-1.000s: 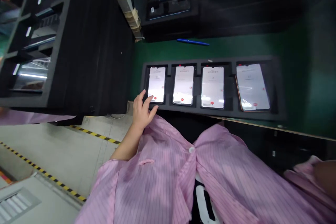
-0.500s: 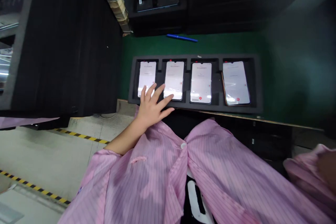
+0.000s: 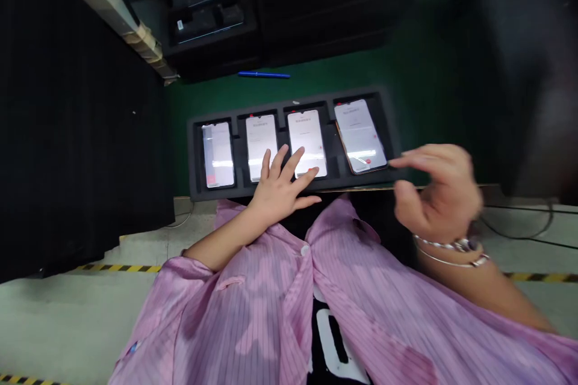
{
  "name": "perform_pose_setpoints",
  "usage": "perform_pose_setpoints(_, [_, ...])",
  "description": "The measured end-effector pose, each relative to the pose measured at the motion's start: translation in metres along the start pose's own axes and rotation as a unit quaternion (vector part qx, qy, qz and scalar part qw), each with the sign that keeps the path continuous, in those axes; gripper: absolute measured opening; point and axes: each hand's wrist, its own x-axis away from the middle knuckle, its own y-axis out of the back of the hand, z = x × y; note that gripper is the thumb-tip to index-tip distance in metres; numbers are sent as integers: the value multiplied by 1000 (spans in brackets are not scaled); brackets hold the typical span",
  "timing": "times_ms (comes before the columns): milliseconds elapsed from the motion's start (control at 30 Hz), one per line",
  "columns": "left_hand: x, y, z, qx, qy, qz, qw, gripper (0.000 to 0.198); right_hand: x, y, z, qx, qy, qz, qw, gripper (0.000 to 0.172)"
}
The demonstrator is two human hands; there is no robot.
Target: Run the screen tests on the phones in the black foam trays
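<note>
A green table [image 3: 419, 72] fills the middle of the view, and a tall black panel [image 3: 76, 132] stands at the left. At the bottom, a pink striped coat [image 3: 244, 307] covers the person's front. Past the coat at the lower left is a gray floor [image 3: 54, 325] with a yellow and black tape line [image 3: 117, 267] on it. Near the top middle sits a black box tray [image 3: 208, 12], and a blue pen [image 3: 264, 74] lies on the table just below it.

In the middle of the frame, a long black foam tray [image 3: 226, 190] lies on the table near its front edge. It has four slots, and each slot has a phone with a bright screen. All four phones are in the tray, and none is out in a hand. From left to right are the first phone [image 3: 218, 154], second phone [image 3: 261, 144], third phone [image 3: 307, 138] and fourth phone [image 3: 360, 135], which sits tilted in its slot.

The left hand [image 3: 280, 186] is open wide, with its fingers spread over the bottoms of the second phone and third phone. The right hand [image 3: 436, 192] is blurry and holds nothing, with its finger and thumb a small way apart, just beside the fourth phone
</note>
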Motion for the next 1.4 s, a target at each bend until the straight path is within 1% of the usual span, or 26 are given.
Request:
perform_pose_setpoints(67, [-8, -4, -2, -9, -1, 11, 1000, 65, 6, -11, -11, 1, 37, -1, 999, 25])
perform_pose_setpoints(133, [-7, 0, 1, 6, 1, -8, 1000, 66, 14, -22, -23, 11, 28, 20, 999, 27])
perform_pose_setpoints(200, [2, 11, 10, 40, 14, -53, 998, 65, 21, -30, -33, 25, 0, 37, 999, 27])
perform_pose_setpoints(267, [15, 26, 21, 61, 47, -95, 993, 61, 27, -34, -39, 39, -18, 56, 998, 23])
perform_pose_setpoints(333, [31, 40, 32, 59, 86, -117, 988, 58, 27, -34, -40, 45, -18, 68, 997, 19])
perform_pose_setpoints(400, [46, 49, 40, 47, 110, -120, 986, 55, 22, -33, -33, 30, 0, 38, 999, 18])
perform_pose_setpoints(500, [62, 52, 45, 32, 126, -101, 986, 49, 9, -31, -12, -22, 11, -4, 1000, 28])
perform_pose_setpoints(533, [66, 51, 46, 28, 132, -93, 987, 46, 5, -33, -4, -42, 19, -2, 999, 31])
perform_pose_setpoints(600, [73, 49, 47, 21, 147, -80, 986, 42, -2, -40, 10, -75, 50, 28, 996, 34])
perform_pose_setpoints(700, [80, 48, 50, 12, 164, -71, 984, 39, -3, -60, 23, -104, 96, 79, 987, 35])
perform_pose_setpoints(767, [84, 47, 52, 10, 169, -59, 984, 38, 1, -75, 26, -101, 94, 99, 985, 35])
perform_pose_setpoints(867, [85, 41, 54, -5, 163, -41, 986, 41, 8, -88, 26, -90, 91, 101, 987, 34])
perform_pose_setpoints(1000, [83, 29, 54, -46, 160, -48, 985, 47, 11, -90, 25, -95, 86, 87, 988, 37])
perform_pose_setpoints(1067, [82, 26, 53, -51, 161, -47, 985, 44, 11, -89, 26, -90, 82, 84, 989, 38])
perform_pose_setpoints(1133, [81, 26, 53, -41, 160, -43, 985, 40, 11, -90, 29, -73, 83, 91, 990, 38])
perform_pose_setpoints(1200, [83, 32, 54, -19, 157, -52, 986, 41, 11, -91, 33, -50, 91, 106, 989, 37])
perform_pose_setpoints(1233, [85, 37, 56, -4, 157, -66, 985, 45, 11, -93, 36, -38, 99, 117, 987, 37])
perform_pose_setpoints(1300, [93, 49, 62, 16, 167, -112, 980, 54, 11, -95, 41, -16, 110, 145, 983, 37])
perform_pose_setpoints(1367, [105, 59, 72, 8, 196, -147, 970, 57, 10, -94, 44, -4, 105, 173, 979, 37])
perform_pose_setpoints(1400, [112, 63, 77, -4, 217, -146, 965, 57, 10, -92, 44, -4, 94, 181, 979, 37])
